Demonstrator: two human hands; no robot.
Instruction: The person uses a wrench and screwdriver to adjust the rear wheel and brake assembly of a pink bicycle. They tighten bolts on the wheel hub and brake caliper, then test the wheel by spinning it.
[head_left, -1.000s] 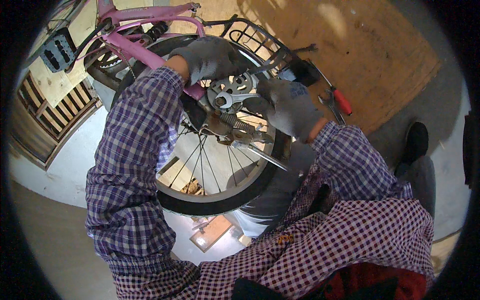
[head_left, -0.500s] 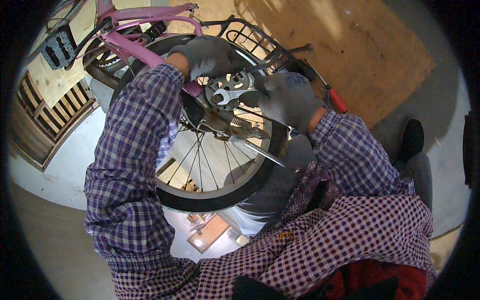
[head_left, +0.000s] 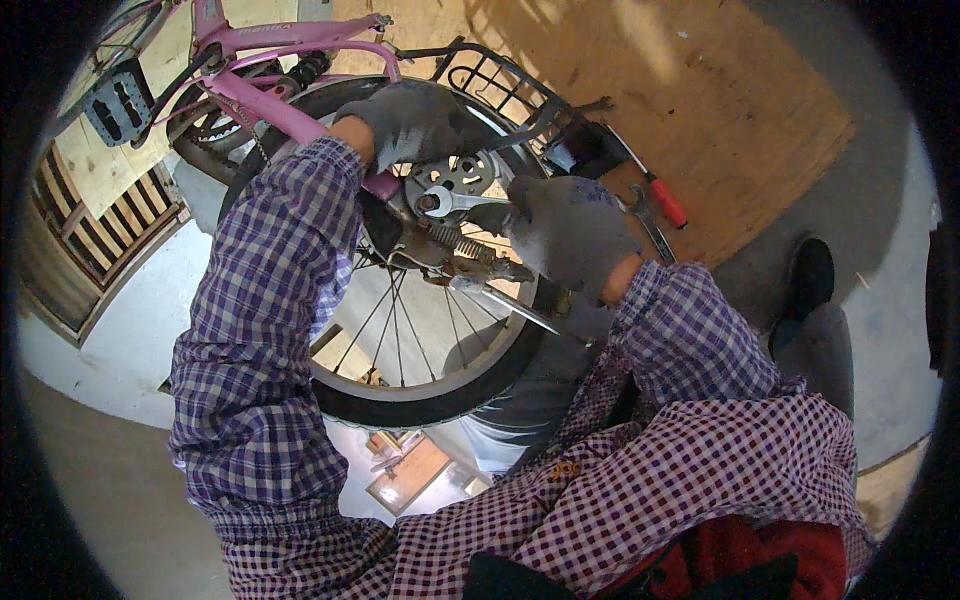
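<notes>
A pink bicycle's wheel [head_left: 408, 398] lies across the middle of the view, with a perforated metal disc [head_left: 460, 172] at its hub. My right hand [head_left: 572, 228], in a grey glove, is closed around the handle of a spanner [head_left: 462, 201]. The spanner's open jaw sits at the axle nut [head_left: 431, 203]. My left hand [head_left: 415, 122], also gloved, lies across the far side of the wheel beside the pink frame [head_left: 268, 103]. Its fingers are curled, and what they grip is hidden. Just below the spanner is a coil spring [head_left: 458, 243].
A black rear rack [head_left: 505, 85] extends beyond the wheel. A red-handled screwdriver [head_left: 665, 200] and another spanner [head_left: 652, 222] lie on the wooden board [head_left: 760, 120] at right. A pedal [head_left: 120, 105] is at far left. A slender metal rod [head_left: 520, 308] juts out near the hub.
My right hand has moved slightly nearer to me, swinging the spanner's handle down a little. The second spanner on the board has come into sight. My left hand stays nearly in place.
</notes>
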